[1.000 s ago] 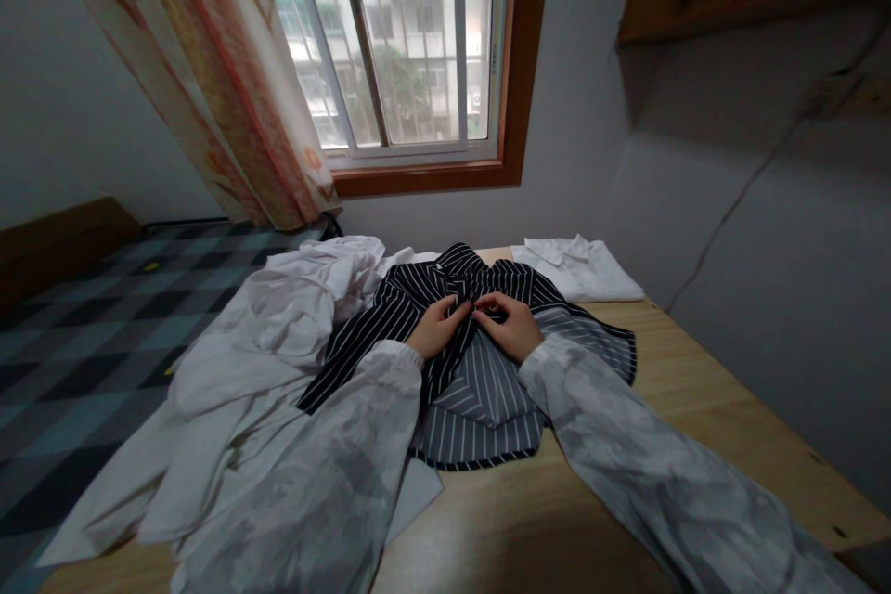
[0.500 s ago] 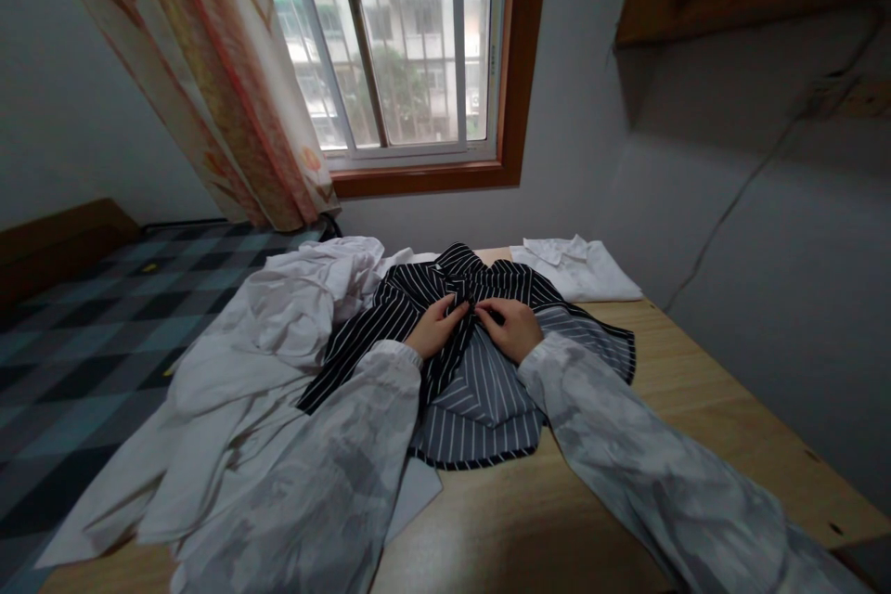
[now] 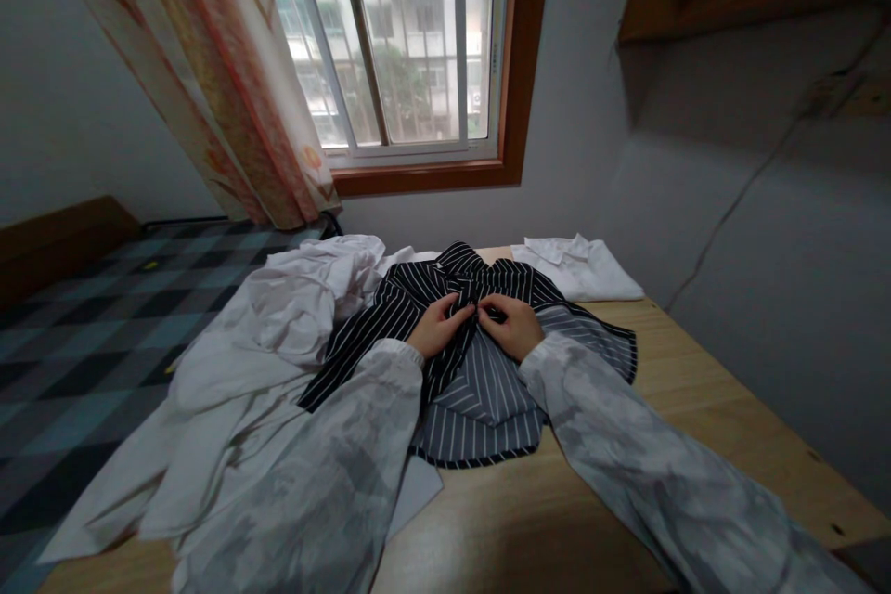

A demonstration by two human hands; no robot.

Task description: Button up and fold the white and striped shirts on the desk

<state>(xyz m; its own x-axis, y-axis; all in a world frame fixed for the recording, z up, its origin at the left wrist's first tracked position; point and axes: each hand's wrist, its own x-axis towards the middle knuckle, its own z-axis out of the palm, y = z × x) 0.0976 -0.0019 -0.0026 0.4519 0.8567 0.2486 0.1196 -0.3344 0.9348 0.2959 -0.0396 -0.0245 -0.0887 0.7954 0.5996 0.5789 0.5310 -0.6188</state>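
A black-and-white striped shirt [image 3: 480, 390] lies spread on the wooden table [image 3: 696, 408], its collar end toward the window. My left hand [image 3: 437, 329] and my right hand [image 3: 511, 327] meet at the middle of its front, a little below the collar. Both pinch the fabric there with curled fingers, fingertips almost touching. What sits between the fingertips is too small to make out. My pale mottled sleeves reach in from the bottom edge.
A heap of crumpled white garments [image 3: 278, 343] lies left of the striped shirt. A folded white shirt [image 3: 577, 267] sits at the table's far right corner. A bed with a checked cover [image 3: 83, 343] is on the left, with the window [image 3: 396, 37] and curtain [image 3: 209, 65] behind.
My two hands have stayed at the same spot on the shirt front; only the fingertips have shifted slightly closer together.
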